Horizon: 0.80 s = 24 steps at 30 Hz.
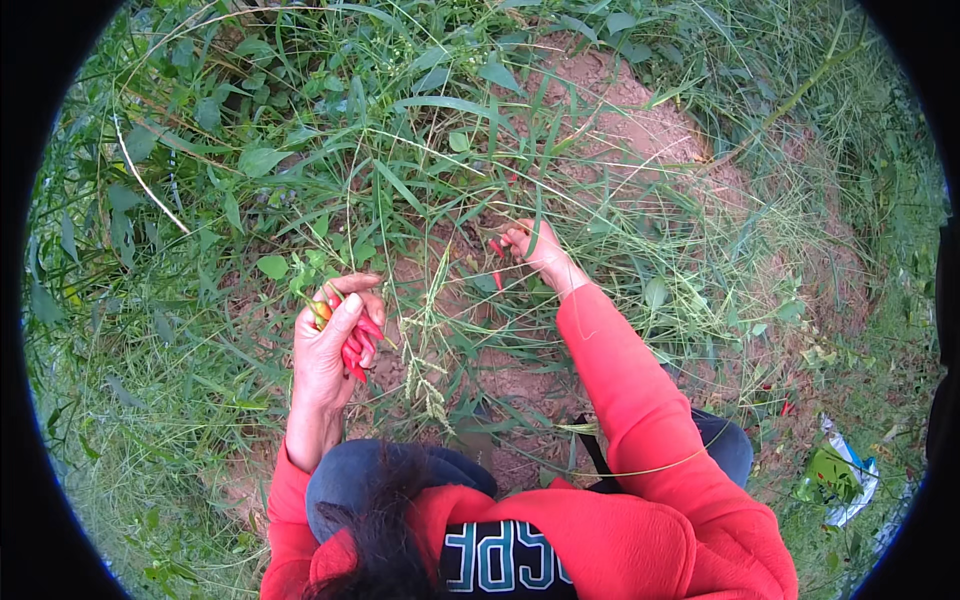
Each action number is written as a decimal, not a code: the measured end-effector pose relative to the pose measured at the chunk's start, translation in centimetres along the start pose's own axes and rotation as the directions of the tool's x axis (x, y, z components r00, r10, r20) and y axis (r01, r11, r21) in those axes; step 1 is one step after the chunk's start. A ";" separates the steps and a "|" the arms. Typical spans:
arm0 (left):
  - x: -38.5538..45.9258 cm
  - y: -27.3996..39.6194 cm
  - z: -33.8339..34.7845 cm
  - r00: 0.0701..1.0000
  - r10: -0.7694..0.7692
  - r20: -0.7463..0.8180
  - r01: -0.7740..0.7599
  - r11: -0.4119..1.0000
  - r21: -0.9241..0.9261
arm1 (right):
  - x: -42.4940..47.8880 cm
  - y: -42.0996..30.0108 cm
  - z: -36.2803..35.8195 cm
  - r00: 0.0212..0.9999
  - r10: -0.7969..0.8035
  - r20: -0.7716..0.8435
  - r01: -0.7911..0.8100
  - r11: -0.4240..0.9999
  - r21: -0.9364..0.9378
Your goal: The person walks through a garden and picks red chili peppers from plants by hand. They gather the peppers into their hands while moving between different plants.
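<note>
My left hand (326,349) is curled around a bunch of red chili peppers (361,341), with a yellow-orange one (321,311) near the thumb. Several of their tips stick out below the fingers. Farther forward, my right hand (536,251) reaches into the grass with its fingers bent. Right at its fingertips is a small red chili pepper (496,247), and another (498,280) hangs just below. Grass blades cross the hand, so whether the fingers grip the pepper or its stem is unclear.
Tall grass and leafy weeds (262,157) surround a patch of reddish bare soil (600,90). At the lower right lies a plastic bag (862,476), green and silver-white, with small red bits at its opening. My bent knees (330,480) are close below the hands.
</note>
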<state>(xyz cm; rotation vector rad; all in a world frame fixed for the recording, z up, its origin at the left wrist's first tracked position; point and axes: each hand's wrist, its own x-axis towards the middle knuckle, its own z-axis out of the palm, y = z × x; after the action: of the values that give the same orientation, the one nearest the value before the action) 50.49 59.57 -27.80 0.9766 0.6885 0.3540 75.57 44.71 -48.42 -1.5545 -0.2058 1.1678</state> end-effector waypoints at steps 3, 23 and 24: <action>0.0 -0.1 0.0 1.000 0.003 -0.006 -0.003 1.000 0.005 | -0.7 -0.4 0.5 1.000 -0.003 0.023 0.004 0.997 -0.082; 0.5 0.0 4.4 0.985 0.069 0.158 -0.048 0.990 -0.133 | -18.4 -10.7 -8.7 0.988 -0.117 0.105 0.075 0.938 0.338; 0.4 0.4 5.1 0.978 0.056 0.199 -0.032 0.992 -0.118 | -19.2 -11.6 -9.1 0.985 -0.145 0.091 0.098 0.914 0.393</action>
<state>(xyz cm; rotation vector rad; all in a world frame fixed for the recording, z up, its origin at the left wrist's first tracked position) 54.24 56.76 -25.69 0.9054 0.4573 0.3241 78.02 30.10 -29.21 -1.1105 -0.1368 1.1241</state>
